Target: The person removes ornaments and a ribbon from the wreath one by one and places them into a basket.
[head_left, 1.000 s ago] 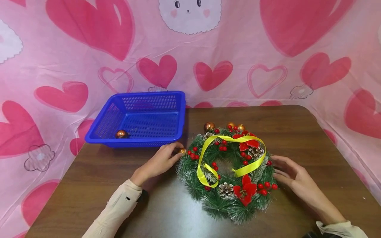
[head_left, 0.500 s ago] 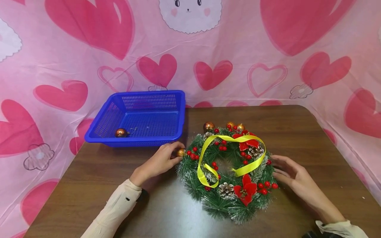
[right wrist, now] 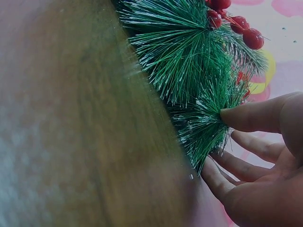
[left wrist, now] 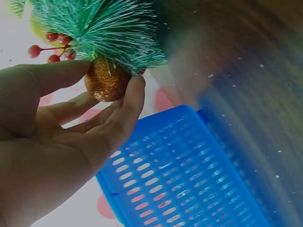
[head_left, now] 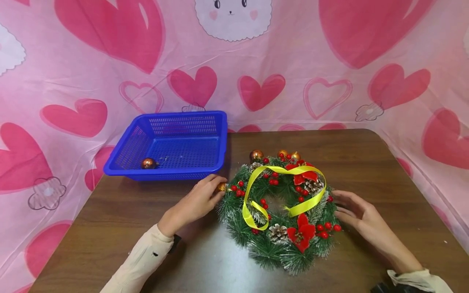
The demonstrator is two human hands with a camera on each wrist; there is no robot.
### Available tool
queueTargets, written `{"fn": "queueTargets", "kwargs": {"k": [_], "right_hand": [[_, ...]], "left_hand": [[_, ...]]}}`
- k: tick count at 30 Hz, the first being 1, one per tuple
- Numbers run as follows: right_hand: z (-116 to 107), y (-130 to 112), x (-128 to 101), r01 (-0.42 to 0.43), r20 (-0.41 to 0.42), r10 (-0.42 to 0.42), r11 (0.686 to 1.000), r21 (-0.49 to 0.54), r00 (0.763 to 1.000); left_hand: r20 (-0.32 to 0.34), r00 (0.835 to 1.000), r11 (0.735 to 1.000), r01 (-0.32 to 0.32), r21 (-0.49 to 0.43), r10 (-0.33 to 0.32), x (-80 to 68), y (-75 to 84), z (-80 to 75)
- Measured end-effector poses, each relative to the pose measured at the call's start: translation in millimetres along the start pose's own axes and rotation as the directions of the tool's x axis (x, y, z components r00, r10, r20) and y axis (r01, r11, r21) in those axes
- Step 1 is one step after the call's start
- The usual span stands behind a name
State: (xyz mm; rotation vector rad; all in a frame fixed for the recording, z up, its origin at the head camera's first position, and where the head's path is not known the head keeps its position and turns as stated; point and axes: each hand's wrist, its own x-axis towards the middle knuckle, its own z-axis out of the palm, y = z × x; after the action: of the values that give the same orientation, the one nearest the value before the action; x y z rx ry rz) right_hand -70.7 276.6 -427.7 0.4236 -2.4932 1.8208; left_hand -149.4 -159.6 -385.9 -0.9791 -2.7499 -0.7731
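A green wreath (head_left: 269,254) lies on the table, trimmed with red berries, pine cones (head_left: 278,234) and red poinsettias (head_left: 302,234). A loose yellow ribbon (head_left: 305,206) loops over its top. At its left edge my left hand (head_left: 196,203) pinches a gold glitter bauble (left wrist: 106,79) between thumb and fingers, right against the needles and a berry sprig (left wrist: 54,47). My right hand (head_left: 368,221) holds the opposite edge; in the right wrist view its thumb (right wrist: 251,116) presses a needle tuft with the other fingers on the far side.
A blue plastic basket (head_left: 219,156) stands at the back left, close beyond my left hand, with a shiny copper bauble (head_left: 148,163) inside. Behind the wreath sit a copper bauble (head_left: 256,155) and gold baubles (head_left: 295,156). A pink heart-print cloth (head_left: 311,53) hangs behind the table.
The gold bauble in my left fingers has turned and shifted slightly at the wreath's left edge. The right hand and the wreath have stayed in place.
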Motion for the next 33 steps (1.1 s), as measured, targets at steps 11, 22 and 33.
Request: {"fn": "queueTargets", "kwargs": {"k": [11, 22, 33], "right_hand": [[1.0, 0.5, 0.6, 0.020, -0.002, -0.020, 0.999, 0.028, 1.000], [-0.3, -0.3, 0.2, -0.013, -0.001, 0.013, 1.000, -0.004, 1.000], [-0.7, -1.0, 0.6, 0.000, 0.010, -0.001, 1.000, 0.020, 1.000]], "left_hand": [[-0.061, 0.997, 0.999, -0.044, 0.024, 0.046, 0.0, 6.5, -8.9], [-0.063, 0.998, 0.999, -0.010, 0.030, 0.012, 0.9, 8.8, -18.2], [-0.084, 0.996, 0.999, 0.003, 0.040, 0.001, -0.1, 12.3, -24.0]]}}
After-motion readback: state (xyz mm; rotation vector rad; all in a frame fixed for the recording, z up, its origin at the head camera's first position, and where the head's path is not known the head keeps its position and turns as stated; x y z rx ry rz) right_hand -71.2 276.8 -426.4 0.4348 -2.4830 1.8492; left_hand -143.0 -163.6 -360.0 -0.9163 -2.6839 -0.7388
